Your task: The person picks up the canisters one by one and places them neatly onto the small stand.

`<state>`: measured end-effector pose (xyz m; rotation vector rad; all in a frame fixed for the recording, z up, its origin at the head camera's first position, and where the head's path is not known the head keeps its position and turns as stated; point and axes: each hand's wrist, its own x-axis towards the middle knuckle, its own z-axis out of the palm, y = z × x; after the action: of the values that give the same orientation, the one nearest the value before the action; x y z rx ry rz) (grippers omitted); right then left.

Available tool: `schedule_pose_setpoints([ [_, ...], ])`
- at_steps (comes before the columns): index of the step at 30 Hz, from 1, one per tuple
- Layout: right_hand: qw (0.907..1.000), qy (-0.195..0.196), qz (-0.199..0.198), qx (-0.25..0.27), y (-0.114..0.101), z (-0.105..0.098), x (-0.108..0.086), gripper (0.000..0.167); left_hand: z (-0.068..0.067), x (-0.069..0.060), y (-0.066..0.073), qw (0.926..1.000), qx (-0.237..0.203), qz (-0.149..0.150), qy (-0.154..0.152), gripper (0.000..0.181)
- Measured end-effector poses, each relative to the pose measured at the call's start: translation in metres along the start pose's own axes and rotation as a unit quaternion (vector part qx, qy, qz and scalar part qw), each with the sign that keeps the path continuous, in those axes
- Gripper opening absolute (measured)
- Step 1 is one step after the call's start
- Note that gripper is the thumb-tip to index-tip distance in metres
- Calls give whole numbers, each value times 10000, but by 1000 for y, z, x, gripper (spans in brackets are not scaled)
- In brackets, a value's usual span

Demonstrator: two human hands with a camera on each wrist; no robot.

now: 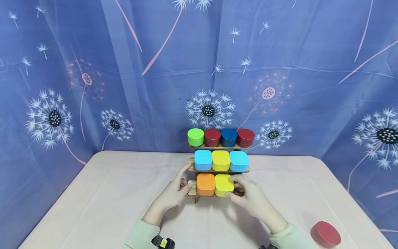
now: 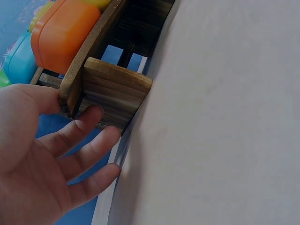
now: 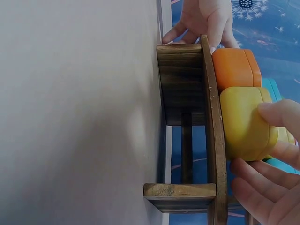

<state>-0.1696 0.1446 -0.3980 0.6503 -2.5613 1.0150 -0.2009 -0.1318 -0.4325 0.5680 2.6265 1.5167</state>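
A three-tier wooden stand (image 2: 117,77) holds small lidded boxes. On its lowest shelf, an orange rounded-square box (image 1: 206,184) sits beside a yellow one (image 1: 224,185). My right hand (image 1: 253,197) pinches that yellow box at its right side, thumb in front and fingers behind. The box appears to rest on the shelf, touching the orange box. My left hand (image 1: 172,193) is at the stand's left end, its thumb touching the end of the lowest shelf. Its other fingers (image 2: 91,152) are spread and slightly bent beside the stand's leg.
The middle shelf carries blue (image 1: 203,160), yellow (image 1: 221,160) and blue (image 1: 239,161) boxes. Several round tins, green (image 1: 195,137), red (image 1: 212,138), blue (image 1: 229,138) and red, line the top shelf. A red round tin (image 1: 325,234) lies at the table's front right. Behind hangs a dandelion-print curtain (image 1: 149,103).
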Motion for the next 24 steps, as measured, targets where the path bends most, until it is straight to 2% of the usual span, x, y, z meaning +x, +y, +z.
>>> schedule_pose_setpoints([
  [13,9998,72,99,143,0,-2,-1,42,0,0,0,10000,-14,11,26,70],
  [24,9990,416,11,-173,8,-13,-10,45,0,0,1,10000,-39,3,11,70],
])
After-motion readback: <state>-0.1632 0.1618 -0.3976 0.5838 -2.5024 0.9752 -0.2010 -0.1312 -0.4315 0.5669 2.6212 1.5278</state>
